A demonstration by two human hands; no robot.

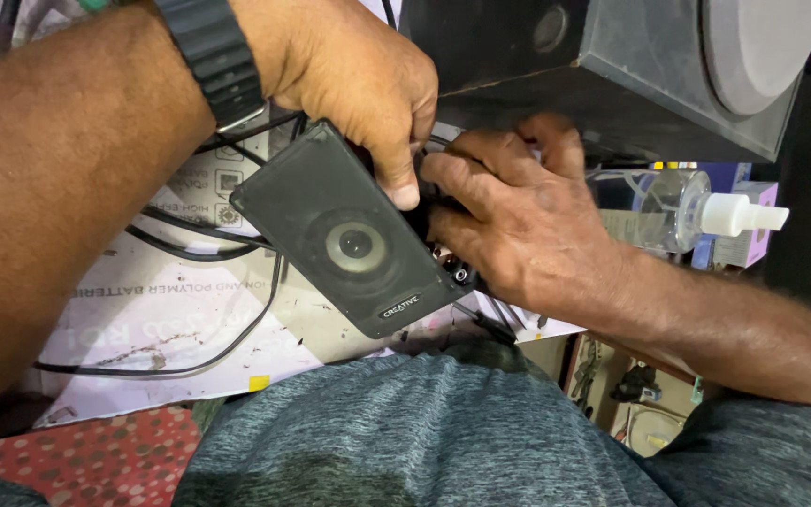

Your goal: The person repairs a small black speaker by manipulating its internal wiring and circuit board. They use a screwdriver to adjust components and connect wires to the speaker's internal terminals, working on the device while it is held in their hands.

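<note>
A small black speaker with a round grey cone lies tilted on a white printed cardboard sheet. My left hand, with a black watch on the wrist, grips the speaker's upper right edge, thumb pressed down. My right hand reaches in from the right and closes on the speaker's back side, where small connectors show. Black cables run out from under the speaker to the left.
A large dark speaker box stands just behind the hands. A clear pump bottle lies at the right. My grey-clothed lap fills the bottom, with a red patterned cloth at the lower left.
</note>
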